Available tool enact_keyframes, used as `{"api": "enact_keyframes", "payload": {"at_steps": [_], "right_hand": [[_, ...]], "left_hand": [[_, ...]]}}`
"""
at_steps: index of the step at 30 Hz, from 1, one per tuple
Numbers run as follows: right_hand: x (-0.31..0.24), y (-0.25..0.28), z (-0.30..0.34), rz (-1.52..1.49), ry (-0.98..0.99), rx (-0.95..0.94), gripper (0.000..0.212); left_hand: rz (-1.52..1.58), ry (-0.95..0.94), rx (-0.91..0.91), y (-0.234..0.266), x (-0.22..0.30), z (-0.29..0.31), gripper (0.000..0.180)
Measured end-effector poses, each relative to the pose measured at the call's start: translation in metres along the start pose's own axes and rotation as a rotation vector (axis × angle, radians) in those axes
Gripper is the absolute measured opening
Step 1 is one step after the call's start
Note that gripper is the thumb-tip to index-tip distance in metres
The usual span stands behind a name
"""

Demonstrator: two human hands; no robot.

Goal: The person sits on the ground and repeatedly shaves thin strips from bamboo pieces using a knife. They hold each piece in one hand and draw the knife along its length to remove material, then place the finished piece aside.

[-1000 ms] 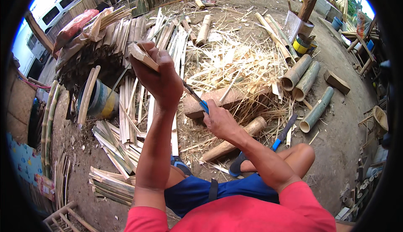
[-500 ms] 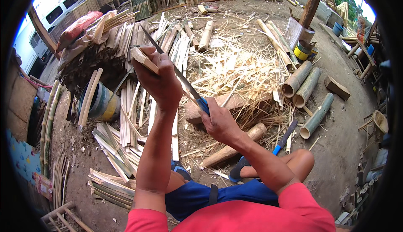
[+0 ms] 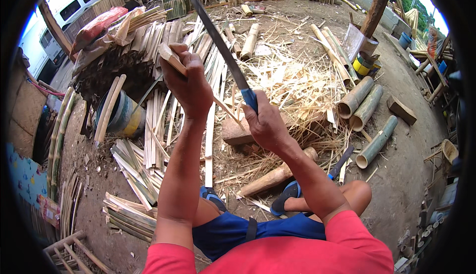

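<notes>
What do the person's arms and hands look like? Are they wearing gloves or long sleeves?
No gloves! The left hand and right hand are bare, and so are both wrists. The left sleeve and right sleeve are short, plain, bright pinkish-red cloth, leaving the forearms uncovered.

Knife [image 3: 225, 51] | dark-bladed, blue-handled, held tilted | pale strip [image 3: 172, 59] | held slanted
</notes>
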State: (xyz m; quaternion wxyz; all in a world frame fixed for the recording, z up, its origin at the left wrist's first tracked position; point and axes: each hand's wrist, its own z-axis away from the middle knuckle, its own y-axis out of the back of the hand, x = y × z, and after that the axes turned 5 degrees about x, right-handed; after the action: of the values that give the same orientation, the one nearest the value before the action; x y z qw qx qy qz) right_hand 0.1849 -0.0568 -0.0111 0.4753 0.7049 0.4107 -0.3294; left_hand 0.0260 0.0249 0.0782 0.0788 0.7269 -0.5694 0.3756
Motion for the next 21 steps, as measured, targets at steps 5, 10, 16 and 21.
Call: {"api": "enact_keyframes", "payload": {"at_steps": [5,10,16,21], "right_hand": [[0.027,-0.036,0.003,-0.005,0.329,0.342,0.030],[0.098,-0.059,0.011,0.509,-0.388,-0.293,0.033],[0.075,-0.049,0.020,0.098,0.188,0.141,0.027],[0.160,-0.087,0.036,0.627,-0.485,-0.300,0.032]], "left_hand": [[-0.018,-0.052,-0.008,-0.012,-0.009,-0.002,0.021],[-0.009,-0.010,0.009,-0.015,0.002,0.004,0.023],[0.026,0.042,0.028,-0.007,-0.001,0.002,0.023],[0.048,0.021,0.043,-0.005,-0.003,0.012,0.024]]}}
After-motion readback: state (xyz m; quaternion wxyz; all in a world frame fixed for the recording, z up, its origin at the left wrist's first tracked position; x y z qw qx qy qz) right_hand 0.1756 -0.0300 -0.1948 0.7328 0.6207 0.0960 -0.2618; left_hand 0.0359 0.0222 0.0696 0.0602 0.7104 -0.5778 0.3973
